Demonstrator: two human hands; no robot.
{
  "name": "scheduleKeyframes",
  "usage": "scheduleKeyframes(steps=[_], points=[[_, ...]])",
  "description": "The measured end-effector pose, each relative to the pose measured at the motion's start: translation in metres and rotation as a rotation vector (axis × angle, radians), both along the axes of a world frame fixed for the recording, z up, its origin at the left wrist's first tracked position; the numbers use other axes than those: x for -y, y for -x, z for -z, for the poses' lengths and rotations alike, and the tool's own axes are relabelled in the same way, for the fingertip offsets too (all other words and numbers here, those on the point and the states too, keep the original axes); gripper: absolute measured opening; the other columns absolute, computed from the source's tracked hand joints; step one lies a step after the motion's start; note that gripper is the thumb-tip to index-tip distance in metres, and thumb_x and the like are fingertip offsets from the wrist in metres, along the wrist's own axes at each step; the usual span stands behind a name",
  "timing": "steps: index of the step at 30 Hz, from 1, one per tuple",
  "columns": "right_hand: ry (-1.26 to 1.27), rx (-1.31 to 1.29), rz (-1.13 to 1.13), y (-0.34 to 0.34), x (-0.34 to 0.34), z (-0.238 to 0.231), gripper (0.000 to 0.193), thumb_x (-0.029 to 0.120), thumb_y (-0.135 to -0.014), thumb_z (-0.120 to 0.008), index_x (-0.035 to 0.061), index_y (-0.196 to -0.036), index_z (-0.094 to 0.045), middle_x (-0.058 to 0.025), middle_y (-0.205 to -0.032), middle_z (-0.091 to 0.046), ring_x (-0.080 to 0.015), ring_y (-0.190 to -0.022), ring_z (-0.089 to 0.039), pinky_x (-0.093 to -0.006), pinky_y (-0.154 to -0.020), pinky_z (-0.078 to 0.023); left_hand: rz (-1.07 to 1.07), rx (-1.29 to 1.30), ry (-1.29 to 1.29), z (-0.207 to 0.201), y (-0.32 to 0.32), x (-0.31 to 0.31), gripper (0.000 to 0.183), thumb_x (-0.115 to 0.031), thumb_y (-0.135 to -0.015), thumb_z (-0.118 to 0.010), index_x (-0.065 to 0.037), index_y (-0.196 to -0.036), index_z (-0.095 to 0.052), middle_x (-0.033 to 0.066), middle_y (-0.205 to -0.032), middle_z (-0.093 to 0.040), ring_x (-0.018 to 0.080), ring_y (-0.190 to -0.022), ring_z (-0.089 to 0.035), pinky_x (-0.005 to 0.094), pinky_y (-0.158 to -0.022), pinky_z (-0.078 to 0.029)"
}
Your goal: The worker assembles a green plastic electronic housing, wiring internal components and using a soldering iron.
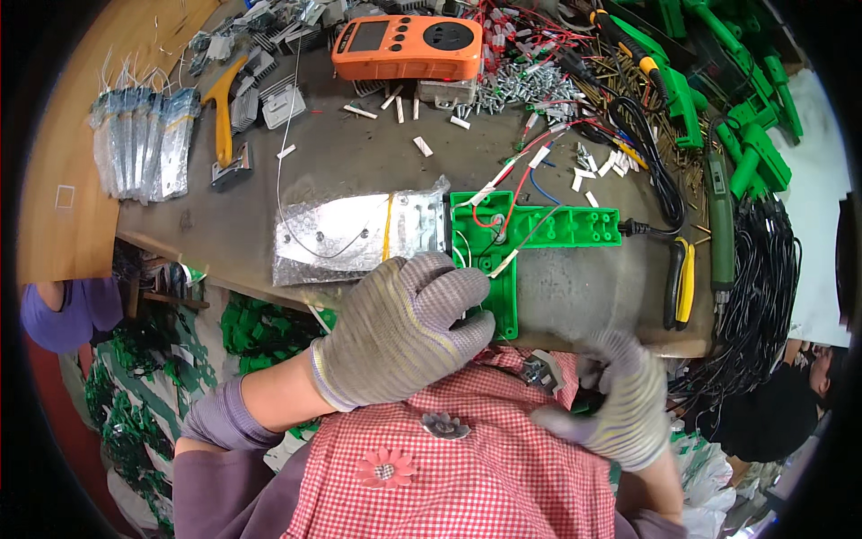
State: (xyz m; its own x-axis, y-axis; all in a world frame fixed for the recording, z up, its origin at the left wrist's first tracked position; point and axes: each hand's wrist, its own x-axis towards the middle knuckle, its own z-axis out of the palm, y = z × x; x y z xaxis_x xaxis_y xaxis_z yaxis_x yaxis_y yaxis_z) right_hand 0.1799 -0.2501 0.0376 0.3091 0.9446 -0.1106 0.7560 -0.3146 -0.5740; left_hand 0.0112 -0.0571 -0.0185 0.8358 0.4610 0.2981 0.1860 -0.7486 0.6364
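Note:
A T-shaped green plastic housing half point(575, 226) lies open on the workbench, with red, white and blue wires inside it. From its left end extends a flat metal plate point(346, 235) in clear wrap, held by a yellow rubber band. My left hand point(404, 328), in a grey striped glove, has its fingers curled against the housing's near left edge; the fingertips are partly hidden. My right hand point(628, 400), gloved too, is blurred by motion in front of the bench edge, off the housing. A small grey metal part point(542, 371) sits at the apron beside it.
An orange multimeter point(409, 49) stands at the back, near piled screws point(525, 90). At the left are a yellow-handled tool point(224, 117) and wrapped metal plates point(148, 144). Yellow-black pliers point(682, 283), a green screwdriver point(720, 225) and black cables point(759, 296) lie right.

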Motion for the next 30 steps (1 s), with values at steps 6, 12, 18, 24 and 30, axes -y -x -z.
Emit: scheduleKeyframes(steps=[6,12,18,24,30], points=[[-0.337,0.241,-0.211,0.011,0.002,0.048,0.039,0.029,-0.067,-0.086,0.011,-0.095,-0.065,-0.0069,-0.085,-0.063,-0.0271,-0.074,-0.062,-0.0402,-0.061,-0.048,0.073,0.013,-0.08,0.006,0.005,-0.004,0.016,-0.019,-0.061,-0.08,-0.017,-0.072,-0.068,0.0032,-0.08,-0.061,0.0257,-0.07,-0.059,0.0397,-0.061,-0.049],[-0.557,0.132,-0.365,0.004,-0.026,0.014,0.031,0.014,-0.068,-0.084,0.0064,-0.095,-0.07,-0.0089,-0.098,-0.067,-0.0261,-0.082,-0.067,-0.0363,-0.068,-0.054,0.177,0.011,-0.3,-0.001,0.004,-0.003,0.017,-0.021,-0.06,-0.078,-0.016,-0.072,-0.068,0.002,-0.094,-0.063,0.0258,-0.087,-0.06,0.0412,-0.071,-0.051],[-0.237,-0.444,-0.095,-0.002,-0.067,0.008,0.042,0.021,-0.082,-0.08,0.0037,-0.117,-0.065,-0.0111,-0.103,-0.067,-0.0252,-0.087,-0.069,-0.0375,-0.074,-0.054,0.178,0.119,-0.278,0.007,0.006,0.0,0.028,-0.022,-0.063,-0.08,-0.012,-0.087,-0.069,0.0025,-0.097,-0.062,0.0258,-0.088,-0.059,0.0416,-0.072,-0.051],[-0.346,-0.435,-0.209,-0.005,-0.079,0.033,0.038,0.014,-0.087,-0.075,0.0025,-0.12,-0.061,-0.0083,-0.093,-0.058,-0.0173,-0.076,-0.062,-0.0255,-0.066,-0.049,0.046,0.176,-0.174,0.006,0.006,0.003,0.035,-0.02,-0.062,-0.083,-0.01,-0.091,-0.067,0.0081,-0.085,-0.06,0.0279,-0.076,-0.06,0.0401,-0.065,-0.051],[-0.36,-0.282,-0.092,0.008,-0.068,0.026,0.03,0.014,-0.082,-0.081,0.0048,-0.101,-0.06,-0.0056,-0.076,-0.064,-0.0136,-0.058,-0.059,-0.0288,-0.053,-0.049,0.169,0.135,-0.284,0.007,0.005,-0.002,0.034,-0.021,-0.064,-0.082,-0.008,-0.092,-0.066,0.0102,-0.082,-0.06,0.0292,-0.071,-0.059,0.0421,-0.061,-0.049]])
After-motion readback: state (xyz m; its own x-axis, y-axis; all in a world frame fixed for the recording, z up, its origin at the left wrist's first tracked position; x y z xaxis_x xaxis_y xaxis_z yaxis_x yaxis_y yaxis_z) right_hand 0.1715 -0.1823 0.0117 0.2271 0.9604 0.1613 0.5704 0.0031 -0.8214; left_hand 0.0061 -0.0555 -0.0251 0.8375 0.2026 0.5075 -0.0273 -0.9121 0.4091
